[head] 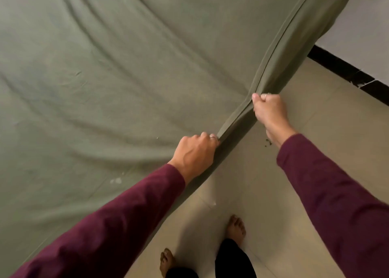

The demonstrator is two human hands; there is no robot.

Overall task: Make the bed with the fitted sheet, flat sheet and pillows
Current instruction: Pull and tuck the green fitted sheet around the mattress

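An olive-green sheet lies spread over the bed and fills the left and upper part of the view, with long diagonal wrinkles. Its edge runs along the bed's side and hangs down at the far right. My left hand grips that edge at the bedside. A little farther along, my right hand holds the same edge in a fist, and the cloth is stretched taut between the two. No pillows are in view.
Beige floor tiles run along the right of the bed, where my bare feet stand. A white wall with a dark skirting strip closes the upper right.
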